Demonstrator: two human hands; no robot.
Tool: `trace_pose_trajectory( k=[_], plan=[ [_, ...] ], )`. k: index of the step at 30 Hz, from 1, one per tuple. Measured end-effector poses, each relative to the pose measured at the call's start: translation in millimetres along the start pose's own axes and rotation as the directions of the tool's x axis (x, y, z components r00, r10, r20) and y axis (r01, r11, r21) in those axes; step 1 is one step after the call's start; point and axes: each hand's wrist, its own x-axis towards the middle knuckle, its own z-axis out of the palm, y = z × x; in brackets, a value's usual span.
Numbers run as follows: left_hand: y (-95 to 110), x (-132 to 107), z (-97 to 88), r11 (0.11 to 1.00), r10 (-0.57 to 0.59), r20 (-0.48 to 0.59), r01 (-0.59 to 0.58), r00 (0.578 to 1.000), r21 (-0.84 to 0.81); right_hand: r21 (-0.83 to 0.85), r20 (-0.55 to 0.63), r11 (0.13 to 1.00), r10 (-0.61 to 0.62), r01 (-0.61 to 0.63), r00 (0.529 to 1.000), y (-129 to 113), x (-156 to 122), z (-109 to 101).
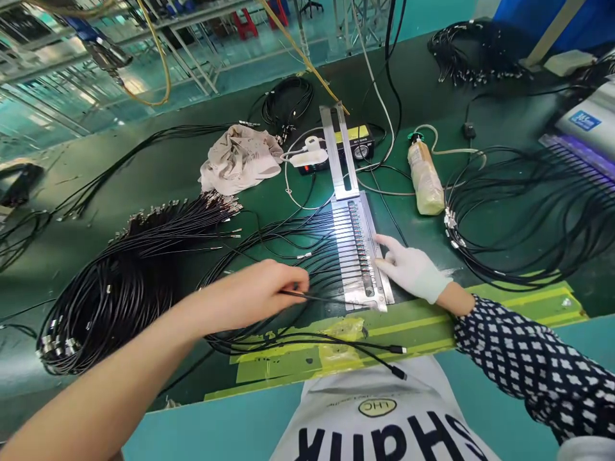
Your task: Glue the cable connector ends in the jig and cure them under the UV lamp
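A long metal fixture (342,266) lies on the green bench, with several black cable ends laid side by side across it. Just left of its near end, my bare left hand (269,291) pinches a thin black cable (319,298) whose end reaches over the plate. On the opposite side, my right hand (410,266), in a white glove with bare thumb and index tips, rests its fingers against the fixture's right edge. Those fingers are stretched and apart. Two cables with plugs (396,350) lie below, near the bench edge.
Big bundles of black cables (120,288) cover the left; more coils (519,218) lie at right. Behind the fixture are a crumpled cloth (243,160), a power strip (310,157) and a black box (360,144). A plastic bottle (425,176) stands at back right. Yellow tape (298,358) lines the front edge.
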Motion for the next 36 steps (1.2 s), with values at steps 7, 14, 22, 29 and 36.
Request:
trace_pose_trajectory(
  k=[7,14,22,29,36],
  plan=[
    [-31,38,62.1,0.893,0.15,0.101,-0.091,0.984,-0.44,0.255,-0.116,0.966,-0.004,0.034,0.993,23,19,-15],
    [-35,44,96.9,0.967,0.208,-0.385,-0.13,0.899,0.219,0.231,-0.172,0.972,-0.003,0.043,0.985,18,34,-2],
    [-28,75,126.1,0.841,0.529,-0.327,-0.431,0.783,0.328,0.219,-0.185,0.974,-0.012,0.053,0.983,22,34,-1],
    [-13,57,126.0,0.903,0.369,-0.358,-0.422,0.858,-0.08,0.207,-0.194,0.976,-0.028,0.068,0.981,23,36,-1],
    [10,55,118.1,0.967,0.229,-0.317,-0.251,0.92,-0.029,0.186,-0.196,0.979,-0.052,0.089,0.979,24,35,-1]
  ],
)
